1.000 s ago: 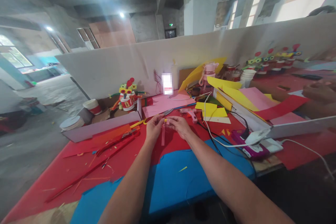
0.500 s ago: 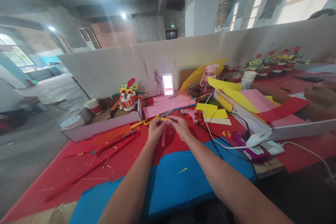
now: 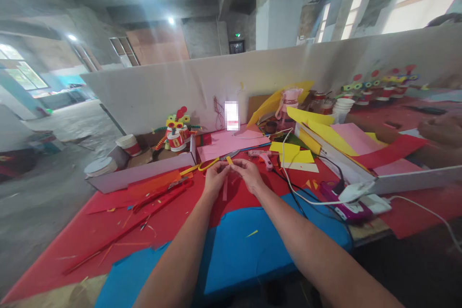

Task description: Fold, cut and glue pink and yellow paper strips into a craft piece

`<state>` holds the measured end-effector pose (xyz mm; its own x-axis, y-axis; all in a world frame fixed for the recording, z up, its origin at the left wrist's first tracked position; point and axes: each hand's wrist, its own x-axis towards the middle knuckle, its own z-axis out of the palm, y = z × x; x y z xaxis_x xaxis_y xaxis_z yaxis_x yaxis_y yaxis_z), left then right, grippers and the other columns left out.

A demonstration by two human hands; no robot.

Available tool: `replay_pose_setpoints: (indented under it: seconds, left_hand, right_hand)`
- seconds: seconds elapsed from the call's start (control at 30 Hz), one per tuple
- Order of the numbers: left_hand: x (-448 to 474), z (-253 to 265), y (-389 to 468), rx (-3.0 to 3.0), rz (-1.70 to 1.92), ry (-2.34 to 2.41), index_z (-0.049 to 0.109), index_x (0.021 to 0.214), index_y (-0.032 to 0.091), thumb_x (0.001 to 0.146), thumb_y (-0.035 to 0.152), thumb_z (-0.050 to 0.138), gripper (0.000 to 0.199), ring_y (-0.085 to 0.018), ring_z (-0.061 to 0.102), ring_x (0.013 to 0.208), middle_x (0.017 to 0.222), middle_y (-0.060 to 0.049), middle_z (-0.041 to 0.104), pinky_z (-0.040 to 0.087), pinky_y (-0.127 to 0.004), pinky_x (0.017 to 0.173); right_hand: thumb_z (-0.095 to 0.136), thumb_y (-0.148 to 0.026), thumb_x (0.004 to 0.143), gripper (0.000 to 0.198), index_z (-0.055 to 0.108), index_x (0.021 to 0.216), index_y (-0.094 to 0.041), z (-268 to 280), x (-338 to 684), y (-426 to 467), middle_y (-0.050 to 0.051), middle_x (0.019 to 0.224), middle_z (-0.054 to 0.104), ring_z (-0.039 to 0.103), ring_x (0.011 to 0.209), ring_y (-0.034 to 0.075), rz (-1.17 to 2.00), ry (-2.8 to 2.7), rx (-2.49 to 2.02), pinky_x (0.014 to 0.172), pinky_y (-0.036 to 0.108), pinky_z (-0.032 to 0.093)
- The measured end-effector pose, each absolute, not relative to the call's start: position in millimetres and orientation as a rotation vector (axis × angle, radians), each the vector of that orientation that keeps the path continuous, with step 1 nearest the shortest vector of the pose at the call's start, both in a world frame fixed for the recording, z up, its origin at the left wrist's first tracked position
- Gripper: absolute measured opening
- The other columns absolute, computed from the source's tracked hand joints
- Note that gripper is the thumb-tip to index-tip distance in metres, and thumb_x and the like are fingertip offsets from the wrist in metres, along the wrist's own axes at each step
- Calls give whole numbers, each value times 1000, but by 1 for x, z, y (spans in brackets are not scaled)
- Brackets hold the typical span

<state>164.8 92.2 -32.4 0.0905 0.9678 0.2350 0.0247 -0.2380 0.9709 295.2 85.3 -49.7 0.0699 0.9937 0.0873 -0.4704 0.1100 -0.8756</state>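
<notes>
A small yellow paper strip stands up between my fingertips, over the red-covered table. My left hand pinches it from the left, and my right hand pinches it from the right; the two hands nearly meet. A narrow pale pink strip lies or hangs just below them; whether it is attached cannot be made out. Behind my left hand are yellow-handled scissors. A pink glue gun lies beyond my right hand, near yellow paper pieces.
At the left, a white box holds paper cups and a paper-cup robot figure. A purple power strip with cables lies on the right, beside a box of coloured paper. Blue cloth covers the near edge. Another person's hand is far right.
The yellow paper strip has turned from lying sideways between my fingers to pointing upward. My hands have otherwise barely moved.
</notes>
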Motion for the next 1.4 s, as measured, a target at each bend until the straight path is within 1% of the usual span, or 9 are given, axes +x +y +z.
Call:
replay_pose_setpoints:
  seconds: [0.17, 0.37, 0.6, 0.73, 0.87, 1.03, 1.2, 1.3, 1.4]
  left_hand:
    - [165, -31, 90, 1373, 1266, 1052, 69, 74, 15, 62, 41, 78, 30, -13, 59, 60, 66, -1, 67, 46, -25, 60]
    - [163, -31, 89, 1204, 1202, 994, 66, 71, 14, 55, 39, 82, 34, -13, 58, 50, 59, 0, 64, 49, -26, 51]
    - [162, -31, 90, 1179, 1207, 991, 65, 68, 13, 53, 35, 83, 33, -10, 52, 44, 53, 2, 58, 50, -25, 44]
    - [163, -29, 88, 1176, 1201, 992, 64, 68, 13, 52, 36, 83, 34, -11, 54, 45, 54, 2, 60, 52, -27, 44]
    - [164, -29, 88, 1178, 1216, 1004, 64, 66, 13, 49, 34, 85, 34, -11, 55, 45, 55, 1, 61, 51, -26, 46]
    - [163, -33, 90, 1179, 1217, 1009, 65, 68, 13, 53, 36, 84, 33, -11, 54, 46, 56, 2, 61, 50, -26, 45]
    - [162, -36, 91, 1196, 1173, 982, 67, 70, 13, 54, 36, 84, 33, -9, 51, 45, 54, 3, 57, 51, -26, 47]
    - [163, -36, 92, 1182, 1177, 949, 66, 68, 13, 54, 35, 84, 32, -9, 50, 46, 53, 3, 57, 52, -25, 48]
    - [162, -36, 92, 1164, 1191, 940, 66, 68, 13, 54, 36, 84, 32, -9, 51, 46, 54, 2, 57, 51, -25, 49]
  right_hand:
    - [83, -32, 52, 33, 69, 77, -16, -46, 295, 83, 1, 75, 72, 68, 71, 16, 1383, -817, -763, 79, 33, 54]
    - [84, -30, 53, 30, 69, 75, -16, -46, 296, 82, 1, 71, 72, 67, 67, 16, 1386, -843, -797, 75, 32, 56]
    - [85, -27, 55, 32, 69, 80, -15, -51, 297, 84, 3, 80, 73, 70, 74, 16, 1437, -861, -778, 80, 34, 58]
    - [85, -28, 54, 31, 70, 78, -15, -52, 297, 86, 3, 76, 73, 70, 70, 17, 1419, -873, -804, 77, 34, 59]
    - [86, -29, 53, 32, 70, 77, -15, -52, 297, 85, 2, 75, 74, 70, 69, 17, 1422, -883, -815, 77, 33, 59]
    - [85, -31, 55, 34, 70, 82, -15, -53, 298, 85, 3, 79, 74, 71, 74, 18, 1431, -880, -774, 82, 36, 58]
    - [84, -32, 54, 30, 71, 76, -16, -56, 299, 87, 2, 73, 73, 70, 69, 19, 1349, -902, -826, 80, 38, 59]
    - [84, -33, 56, 31, 71, 78, -16, -57, 299, 87, 3, 77, 74, 71, 73, 21, 1332, -934, -827, 81, 39, 59]
    - [84, -34, 58, 34, 72, 85, -16, -57, 300, 85, 4, 83, 75, 72, 77, 21, 1395, -940, -784, 84, 39, 58]
